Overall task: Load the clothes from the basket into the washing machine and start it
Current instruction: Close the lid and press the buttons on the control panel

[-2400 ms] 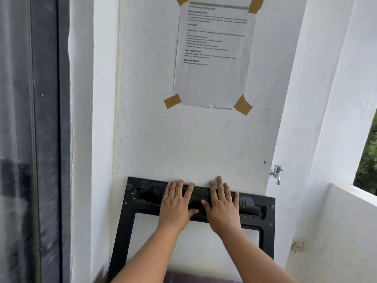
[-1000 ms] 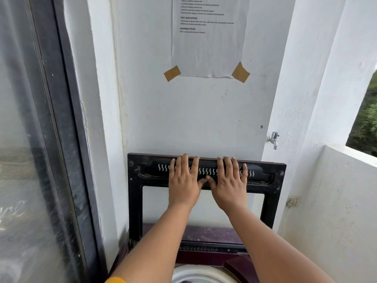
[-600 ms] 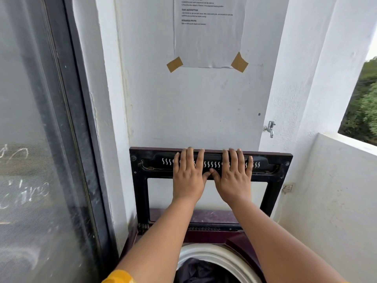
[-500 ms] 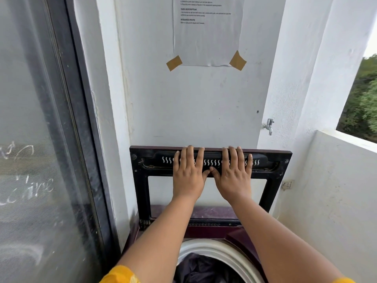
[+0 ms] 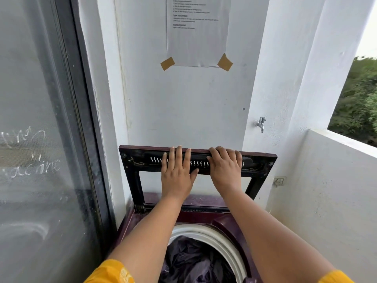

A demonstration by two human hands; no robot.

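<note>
Top-loading washing machine (image 5: 204, 220), maroon body, viewed from above with lid (image 5: 132, 180) raised nearly upright before the white wall (image 5: 183, 111); lid frame dark, with clear window and a row of small white wavy marks (image 5: 201, 163) along the upper bar; no brand name legible. Flat on that upper bar, left hand (image 5: 177, 176), fingers (image 5: 179, 156) straight and released, tips reaching the top edge; just beside it, right hand (image 5: 225, 170), fingers (image 5: 222, 153) curled over the top edge, grasping the lid. Dark purple and grey clothes (image 5: 193, 260) heaped inside the white-rimmed drum (image 5: 204, 231), beneath the forearms; yellow sleeves (image 5: 110, 272) at the bottom edge. On the wall above the lid, printed sheet (image 5: 197, 37) fixed by two tan tape pieces (image 5: 167, 63); headings "TASK DESCRIPTION" and "REQUIRED PROPS" legible, smaller lines too fine to read. At left, dusty glass door (image 5: 40, 119) with finger-drawn writing (image 5: 34, 167) ending in "achine"; other words unclear. On the wall right of the lid, metal tap (image 5: 261, 123); lower down, near the lid's right corner, small wall socket (image 5: 279, 181); at right, low white parapet (image 5: 336, 180), green trees (image 5: 359, 99) beyond.
</note>
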